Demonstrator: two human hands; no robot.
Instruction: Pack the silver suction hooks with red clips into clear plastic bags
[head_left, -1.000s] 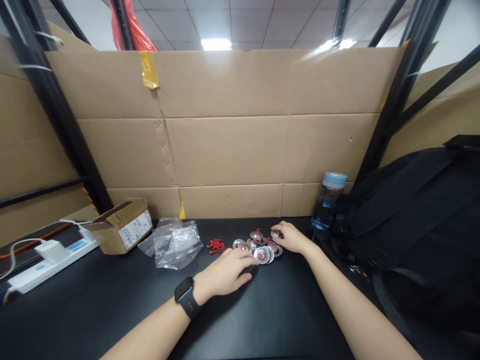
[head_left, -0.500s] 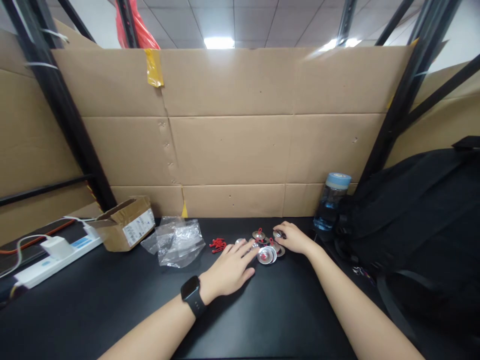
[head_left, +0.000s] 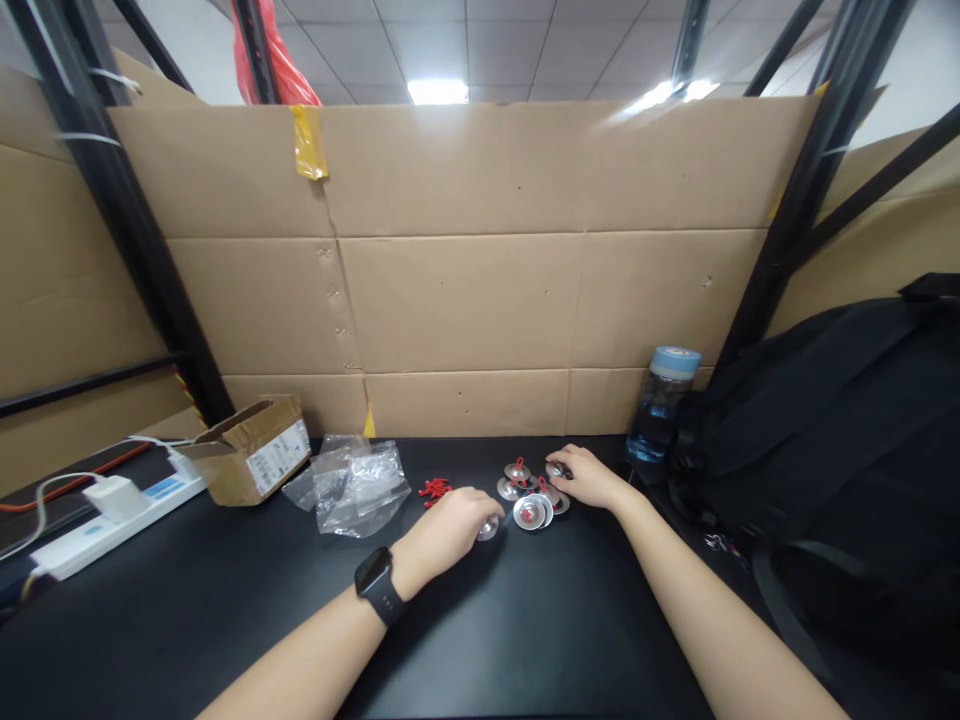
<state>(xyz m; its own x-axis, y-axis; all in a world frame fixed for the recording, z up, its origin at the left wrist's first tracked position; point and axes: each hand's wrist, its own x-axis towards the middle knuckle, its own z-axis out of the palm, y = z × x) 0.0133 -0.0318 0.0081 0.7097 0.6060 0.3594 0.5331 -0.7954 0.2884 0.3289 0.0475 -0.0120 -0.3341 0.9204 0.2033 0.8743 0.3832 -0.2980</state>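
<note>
Left hand (head_left: 454, 522) looks clamped on 1 finger cymbal (head_left: 489, 530), low over the desk (head_left: 570, 610), L of the cymbal pile (head_left: 528, 514). Right hand (head_left: 589, 478) has fingertips on another metal disc (head_left: 553, 468) at the pile's R edge; can't tell if gripped.

Handling, prob.: light, stiff thin metal, smooth so a bit slippery; not fragile, tho rim may dent. Best hold: thumb & fingertip on opp. sides of rim, or by red loop (head_left: 519, 463) where fitted.

Count: 2 discs at hands, min. 5 in pile, overlap hides exact no.; red cords (head_left: 434, 491) several, too tangled to count; 1 cardboard box (head_left: 259, 455), 1 bottle (head_left: 660, 410), 1 backpack (head_left: 847, 430), 1 smartwatch (head_left: 373, 572).
</note>
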